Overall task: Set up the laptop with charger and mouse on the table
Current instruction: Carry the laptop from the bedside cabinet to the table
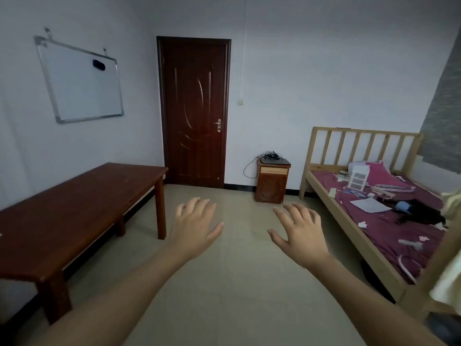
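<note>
A long dark red wooden table (74, 203) stands along the left wall with a bare top. A small brown nightstand (272, 181) by the far wall carries a flat dark laptop (274, 161) with a tangle of black cables (270, 154) on top; one cable (247, 168) loops down its left side. No mouse can be made out. My left hand (194, 228) and my right hand (299, 233) are stretched out in front of me over the floor, palms down, fingers spread, holding nothing.
A shut dark wooden door (194, 113) is in the far wall. A whiteboard (79, 83) hangs above the table. A wooden bed (374, 216) with a maroon sheet and scattered papers fills the right side. Beige tiled floor (237, 283) lies between table and bed.
</note>
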Available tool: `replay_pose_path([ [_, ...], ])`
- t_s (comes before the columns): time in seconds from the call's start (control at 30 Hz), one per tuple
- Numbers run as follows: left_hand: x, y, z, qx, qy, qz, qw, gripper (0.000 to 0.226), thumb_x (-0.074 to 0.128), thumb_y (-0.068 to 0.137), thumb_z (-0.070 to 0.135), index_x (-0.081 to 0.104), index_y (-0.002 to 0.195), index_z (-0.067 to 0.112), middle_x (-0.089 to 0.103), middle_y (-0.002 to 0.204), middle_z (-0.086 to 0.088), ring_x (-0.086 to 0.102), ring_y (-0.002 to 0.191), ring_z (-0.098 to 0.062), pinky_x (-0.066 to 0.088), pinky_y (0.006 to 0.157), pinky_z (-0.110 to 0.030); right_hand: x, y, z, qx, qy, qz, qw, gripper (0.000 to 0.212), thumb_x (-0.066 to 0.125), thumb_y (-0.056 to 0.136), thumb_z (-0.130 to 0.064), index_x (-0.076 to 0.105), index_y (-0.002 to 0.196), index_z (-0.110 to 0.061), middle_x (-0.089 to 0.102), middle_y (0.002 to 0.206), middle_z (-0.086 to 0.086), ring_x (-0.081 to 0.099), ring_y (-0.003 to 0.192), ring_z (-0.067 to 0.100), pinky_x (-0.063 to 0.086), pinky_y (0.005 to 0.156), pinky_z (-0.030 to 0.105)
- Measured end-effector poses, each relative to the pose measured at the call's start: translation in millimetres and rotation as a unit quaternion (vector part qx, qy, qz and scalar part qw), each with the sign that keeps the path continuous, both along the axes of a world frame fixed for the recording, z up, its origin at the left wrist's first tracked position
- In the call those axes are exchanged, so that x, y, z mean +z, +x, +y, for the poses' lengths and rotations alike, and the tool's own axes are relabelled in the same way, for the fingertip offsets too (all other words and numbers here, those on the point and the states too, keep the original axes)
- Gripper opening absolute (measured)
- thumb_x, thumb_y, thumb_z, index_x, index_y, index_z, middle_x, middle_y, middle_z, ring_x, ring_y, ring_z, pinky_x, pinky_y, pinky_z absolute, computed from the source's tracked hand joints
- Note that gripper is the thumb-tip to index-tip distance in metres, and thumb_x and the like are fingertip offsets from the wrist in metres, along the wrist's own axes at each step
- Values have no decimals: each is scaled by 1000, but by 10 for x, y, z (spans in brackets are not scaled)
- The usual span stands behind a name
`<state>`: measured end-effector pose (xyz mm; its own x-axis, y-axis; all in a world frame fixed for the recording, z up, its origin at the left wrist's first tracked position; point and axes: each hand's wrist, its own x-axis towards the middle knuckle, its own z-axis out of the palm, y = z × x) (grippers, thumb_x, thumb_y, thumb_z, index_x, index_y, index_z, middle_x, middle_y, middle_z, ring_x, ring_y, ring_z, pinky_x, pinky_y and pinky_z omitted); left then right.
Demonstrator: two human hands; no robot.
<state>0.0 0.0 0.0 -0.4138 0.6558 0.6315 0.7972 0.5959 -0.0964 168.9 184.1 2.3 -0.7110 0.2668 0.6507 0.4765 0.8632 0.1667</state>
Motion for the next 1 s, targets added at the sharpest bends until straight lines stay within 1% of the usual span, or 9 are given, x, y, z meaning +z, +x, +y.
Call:
replay_pose_path([
  [0.13,9,-249,56,-22,27,17,999,53,34,82,49,68,105,15,70,105,-5,65,101,-26,51,79,-43,-31,-202,43,-30,21,-1,999,56,34,78,-56,67,108,-23,70,103,4,65,100,25,52,79,45],
  [0.27,16,-541,107,-22,40,43,998,51,35,80,48,69,100,16,71,100,-3,67,95,-24,54,73,-41,-15,-451,88,-36,45,1,998,54,37,77,-56,67,108,-23,70,103,4,65,100,26,52,80,46],
  [0.33,10,-670,152,-23,32,26,999,50,36,78,47,70,99,16,71,100,-2,68,94,-23,54,72,-41,4,-558,148,-30,51,-13,998,51,45,75,-54,68,107,-21,70,101,6,66,98,27,52,79,47],
  [0.47,-173,-937,337,-30,-4,27,999,50,35,74,46,70,98,19,71,99,2,68,93,-19,55,72,-37,-58,-731,373,-28,60,-24,997,54,37,76,-54,67,107,-20,69,101,6,66,96,27,52,78,45],
  [0.57,-160,-1191,581,-30,-4,17,999,51,35,74,46,71,98,18,71,99,1,68,93,-20,55,71,-37,-70,-949,572,-30,53,-30,998,51,43,76,-54,67,106,-21,69,100,5,66,96,26,53,78,44],
  [0.63,-130,-1321,739,-24,-4,25,999,49,35,75,46,71,96,18,71,99,0,68,93,-21,55,70,-37,-99,-1108,715,-18,44,-34,998,50,46,75,-53,68,106,-20,70,99,6,67,93,25,52,78,44],
  [0.8,-34,-1628,1096,-13,-5,41,999,48,35,78,46,71,92,19,70,105,-6,67,95,-25,54,70,-39,-88,-1546,1077,17,21,-16,1000,52,39,77,-52,69,105,-19,71,93,3,68,81,20,52,80,44],
  [0.9,-27,-1854,1256,5,-12,41,999,49,35,77,48,71,94,19,70,105,-6,67,96,-25,54,72,-40,-37,-1859,1255,12,4,-23,1000,53,37,77,-55,68,105,-22,72,95,0,69,86,18,52,81,44],
  [1.0,-123,-2120,1364,20,-28,33,999,51,35,77,50,72,96,20,70,105,-4,67,97,-25,54,73,-41,-102,-2164,1396,24,4,-36,999,54,36,77,-55,68,106,-22,72,99,1,68,94,22,51,82,45],
])
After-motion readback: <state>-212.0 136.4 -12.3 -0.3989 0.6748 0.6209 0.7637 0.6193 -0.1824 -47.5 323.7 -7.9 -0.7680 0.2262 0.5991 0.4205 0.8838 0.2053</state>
